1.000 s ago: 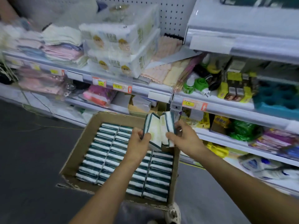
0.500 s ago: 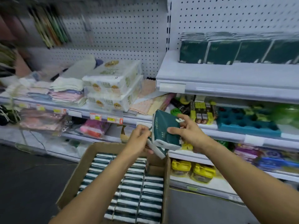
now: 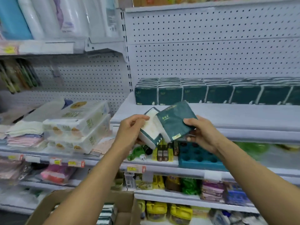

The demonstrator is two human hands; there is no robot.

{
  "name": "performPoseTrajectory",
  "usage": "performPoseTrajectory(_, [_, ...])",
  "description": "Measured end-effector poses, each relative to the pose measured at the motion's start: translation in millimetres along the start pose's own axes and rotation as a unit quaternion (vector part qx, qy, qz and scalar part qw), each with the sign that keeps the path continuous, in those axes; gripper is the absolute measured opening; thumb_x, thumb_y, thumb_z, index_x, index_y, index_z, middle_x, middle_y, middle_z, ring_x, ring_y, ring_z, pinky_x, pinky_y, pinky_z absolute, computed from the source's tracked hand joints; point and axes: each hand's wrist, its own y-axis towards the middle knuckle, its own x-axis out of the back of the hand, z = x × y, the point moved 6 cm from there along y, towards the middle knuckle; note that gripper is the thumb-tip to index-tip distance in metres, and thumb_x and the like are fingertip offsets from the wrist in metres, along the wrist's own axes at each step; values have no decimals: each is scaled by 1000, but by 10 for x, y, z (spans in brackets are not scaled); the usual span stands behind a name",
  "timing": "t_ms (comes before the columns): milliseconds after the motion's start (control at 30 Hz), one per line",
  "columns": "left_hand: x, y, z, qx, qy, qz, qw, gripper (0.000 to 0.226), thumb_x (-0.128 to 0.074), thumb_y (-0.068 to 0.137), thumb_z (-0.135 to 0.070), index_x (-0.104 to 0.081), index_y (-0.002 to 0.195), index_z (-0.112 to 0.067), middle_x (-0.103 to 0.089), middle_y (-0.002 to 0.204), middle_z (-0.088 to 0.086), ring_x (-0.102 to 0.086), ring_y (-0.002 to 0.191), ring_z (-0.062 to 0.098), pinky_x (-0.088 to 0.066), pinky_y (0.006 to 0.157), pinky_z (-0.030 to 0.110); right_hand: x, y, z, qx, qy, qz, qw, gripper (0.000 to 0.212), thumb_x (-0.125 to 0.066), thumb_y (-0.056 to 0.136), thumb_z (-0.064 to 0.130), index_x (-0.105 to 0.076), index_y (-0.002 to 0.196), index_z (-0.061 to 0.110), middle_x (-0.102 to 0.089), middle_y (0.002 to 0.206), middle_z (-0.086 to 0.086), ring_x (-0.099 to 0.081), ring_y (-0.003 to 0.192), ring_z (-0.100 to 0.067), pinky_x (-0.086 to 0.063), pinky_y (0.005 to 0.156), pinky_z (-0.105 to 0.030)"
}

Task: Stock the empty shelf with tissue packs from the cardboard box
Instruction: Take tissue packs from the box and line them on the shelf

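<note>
**Two tissue packs held up in front of the white shelf**

Head view: the left hand (image 3: pixel 132 129) grasps a dark green plastic-wrapped tissue pack with a white face (image 3: pixel 150 128), thumb on top and fingers curled underneath. The right hand (image 3: pixel 200 133) grasps a second dark green tissue pack with gold print (image 3: pixel 176 121), thumb on its upper face and fingers curled under its lower right corner. The two packs touch along their inner edges and are tilted, both held just in front of the front edge of the white metal shelf (image 3: pixel 227 116), near its left end.

Along the back edge of that shelf, against the white pegboard panel (image 3: pixel 211 46), stands a row of upright dark green tissue packs (image 3: pixel 219 93) that runs from near the left end toward the right. The front strip of the shelf is bare.

At the bottom edge of the view lies the brown cardboard box (image 3: pixel 123 202), open, with more green-and-white packs (image 3: pixel 106 213) visible inside between the forearms.

On the neighbouring shelf to the left sit two stacked clear-wrapped white tissue bundles (image 3: pixel 78 125) beside folded pastel cloths (image 3: pixel 24 137). On the shelf below the hands lies a teal moulded tray with round hollows (image 3: pixel 199 156).
</note>
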Motion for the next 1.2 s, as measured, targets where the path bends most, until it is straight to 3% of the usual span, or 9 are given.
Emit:
performPoseTrajectory(100, [-337, 231, -224, -34, 1, -26, 999, 15, -61, 94, -16, -72, 98, -25, -61, 92, 3, -61, 61, 14, -52, 45, 28, 490, 121, 310, 27, 6, -34, 999, 19, -62, 89, 5, -55, 106, 6, -65, 82, -10, -66, 65, -24, -57, 52, -32])
performPoseTrajectory(200, [-625, 450, -330, -49, 24, -36, 998, 20, -61, 95, -17, -69, 107, -30, -62, 104, 1, -63, 71, 17, -54, 49, 28, 958, 294, 532, 54, -29, -74, 995, 19, -65, 88, 4, -56, 105, 4, -64, 89, -15, -67, 76, -28, -61, 65, -39])
performPoseTrajectory(267, [-776, 555, -317, -41, 12, -31, 999, 32, -59, 96, -17, -59, 124, -32, -61, 110, 3, -66, 82, 21, -54, 48, 27, 1250, 413, 592, 68, -100, -121, 985, 20, -69, 87, 8, -57, 102, 5, -65, 90, -12, -65, 79, -24, -60, 72, -39])
performPoseTrajectory(367, [-915, 658, -209, 2, 11, -40, 999, 51, -62, 95, -22, -41, 141, -31, -58, 116, 5, -67, 90, 24, -55, 48, 27, 1510, 576, 621, 98, -263, -157, 947, 20, -72, 86, 20, -57, 84, 8, -63, 77, -7, -59, 68, -15, -45, 61, -30])
performPoseTrajectory(500, [-983, 795, -120, 20, 20, -46, 999, 37, -64, 94, -24, -50, 128, -23, -62, 112, 7, -67, 81, 21, -57, 52, 30, 1653, 879, 602, 118, -379, -175, 901, 39, -75, 83, 30, -47, 69, 6, -43, 61, -4, -42, 56, -18, -32, 56, -33])
performPoseTrajectory(700, [-997, 1071, -57, 19, 15, -25, 999, 27, -64, 94, -22, -58, 120, -22, -65, 106, 5, -68, 81, 21, -55, 54, 27, 1621, 1418, 564, 124, -398, -174, 892, 27, -76, 82, 29, -60, 92, 9, -68, 80, -7, -63, 71, -22, -52, 70, -38])
performPoseTrajectory(833, [-998, 1239, 12, 22, 12, -1, 1000, 24, -65, 94, -23, -59, 117, -24, -67, 104, 7, -68, 81, 21, -57, 57, 29, 1585, 1633, 518, 112, -370, -186, 903, 32, -77, 82, 24, -50, 97, 13, -67, 81, -1, -66, 75, -17, -53, 71, -35])
performPoseTrajectory(1067, [-1073, 1467, 19, 20, 0, 35, 999, 15, -65, 94, -24, -61, 106, -32, -71, 103, 4, -71, 86, 20, -58, 59, 31, 1558, 1849, 453, 115, -360, -200, 904, 33, -79, 79, 27, -52, 93, 14, -67, 89, -7, -66, 81, -22, -55, 74, -38])
performPoseTrajectory(1200, [-1134, 1513, -12, 29, -21, 48, 998, 16, -64, 95, -24, -61, 108, -31, -71, 103, 3, -71, 86, 16, -56, 59, 27, 1573, 1738, 539, 138, -383, -226, 885, 47, -79, 78, 30, -46, 109, 14, -60, 104, -3, -61, 86, -18, -53, 75, -40])
